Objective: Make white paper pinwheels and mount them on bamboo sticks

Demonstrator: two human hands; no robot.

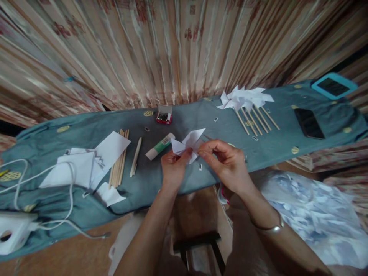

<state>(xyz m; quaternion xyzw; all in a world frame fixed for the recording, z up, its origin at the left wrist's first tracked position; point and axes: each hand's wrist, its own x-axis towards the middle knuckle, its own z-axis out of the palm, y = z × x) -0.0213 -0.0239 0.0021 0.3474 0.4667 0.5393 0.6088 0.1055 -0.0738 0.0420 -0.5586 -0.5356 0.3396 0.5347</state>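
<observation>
Pointed paper pinwheel (191,139), smooth round sticks (118,165)

The left hand (174,168), right hand (230,163) and folded paper (194,136) are filling the near middle of the bench (191,116), while a bare lane is running behind them between the red box (164,117) and the pinwheels (244,99), with the curtain (169,50) blocking the far edge. Leftward, the glue stick (160,146), pen (136,156), wooden sticks (119,161) and paper sheets (76,168) are crowding the way; rightward, bare cloth is separating the pinwheels from the phone (309,123).
</observation>
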